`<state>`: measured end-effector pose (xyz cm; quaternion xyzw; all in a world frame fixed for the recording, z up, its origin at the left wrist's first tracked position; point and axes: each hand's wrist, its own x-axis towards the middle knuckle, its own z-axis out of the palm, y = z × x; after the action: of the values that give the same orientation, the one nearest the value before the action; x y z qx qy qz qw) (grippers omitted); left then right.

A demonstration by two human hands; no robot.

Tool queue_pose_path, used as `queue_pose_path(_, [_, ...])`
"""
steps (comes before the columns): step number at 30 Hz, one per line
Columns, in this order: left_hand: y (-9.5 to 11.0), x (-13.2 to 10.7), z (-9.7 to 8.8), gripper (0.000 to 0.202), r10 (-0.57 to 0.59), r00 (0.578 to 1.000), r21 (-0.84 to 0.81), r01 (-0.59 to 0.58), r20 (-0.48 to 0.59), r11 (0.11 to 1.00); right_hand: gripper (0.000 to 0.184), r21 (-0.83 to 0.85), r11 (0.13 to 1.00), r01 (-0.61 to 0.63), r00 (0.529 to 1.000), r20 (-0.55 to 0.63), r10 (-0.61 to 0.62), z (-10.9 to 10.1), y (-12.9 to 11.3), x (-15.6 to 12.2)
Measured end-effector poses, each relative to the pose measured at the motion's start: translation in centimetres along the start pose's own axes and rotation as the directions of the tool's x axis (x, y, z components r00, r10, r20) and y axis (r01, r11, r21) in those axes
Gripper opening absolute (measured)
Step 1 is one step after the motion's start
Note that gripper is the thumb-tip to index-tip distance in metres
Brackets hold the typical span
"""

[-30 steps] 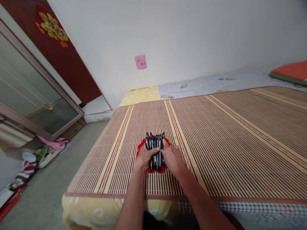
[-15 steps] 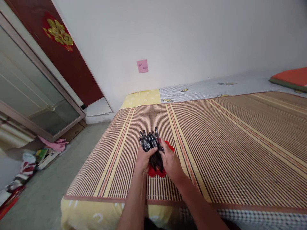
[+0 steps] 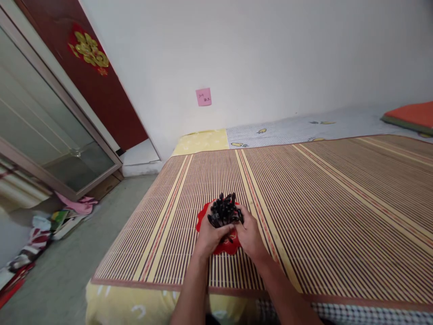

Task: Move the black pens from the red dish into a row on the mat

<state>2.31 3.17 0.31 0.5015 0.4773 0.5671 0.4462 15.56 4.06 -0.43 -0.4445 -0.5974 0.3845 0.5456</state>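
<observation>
A thick bundle of black pens (image 3: 223, 210) stands tilted between my two hands, capped ends toward the far side. My left hand (image 3: 210, 234) wraps its left side, thumb laid across the front. On the other side my right hand (image 3: 249, 230) closes round the pens, its thumb near the left one. One pen at the right leans away from the rest. Under the bundle lies a red scalloped tray (image 3: 227, 248), partly covered by the hands and pens. The lower ends of most pens are hidden.
The tray rests on a striped bamboo mat (image 3: 321, 216) over a bed. A pink note (image 3: 203, 97) is stuck on the wall. At the far right lies a folded orange cloth (image 3: 411, 115). Left of the bed are floor, a glass door (image 3: 50, 117) and piled items (image 3: 40, 239).
The pens have tipped so their capped ends point more toward me and sit lower, spreading apart. Both hands have shifted slightly right, and more of the red tray shows.
</observation>
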Motion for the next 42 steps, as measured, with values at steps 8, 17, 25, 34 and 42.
queue_pose_path(8, [0.6, -0.4, 0.4, 0.040, 0.076, 0.993, -0.035, -0.079, -0.090, 0.996, 0.032, -0.059, 0.996, 0.069, 0.997, 0.021, -0.068, 0.1, -0.6, -0.1])
queue_pose_path(17, [1.0, -0.4, 0.6, 0.063, 0.146, 0.989, 0.023, -0.146, 0.013, 0.989, 0.039, -0.020, 0.995, 0.102, 0.992, 0.082, -0.100, -0.2, -0.2, -0.1])
queue_pose_path(25, [0.0, -0.5, -0.4, 0.041, 0.222, 0.973, 0.210, -0.229, 0.060, 0.950, 0.030, 0.110, 0.991, 0.075, 0.973, 0.211, -0.097, -1.5, -0.8, 0.2])
queue_pose_path(34, [0.3, -1.1, 0.2, 0.029, 0.326, 0.945, 0.293, -0.302, -0.035, 0.907, 0.028, 0.009, 0.981, 0.195, 0.972, 0.129, -0.195, -0.8, -0.4, 0.2])
queue_pose_path(42, [-0.1, -1.1, 0.4, 0.038, 0.164, 0.978, 0.141, -0.145, -0.133, 0.979, 0.033, -0.138, 0.959, 0.248, 0.959, 0.175, -0.223, -0.8, 0.3, 0.2])
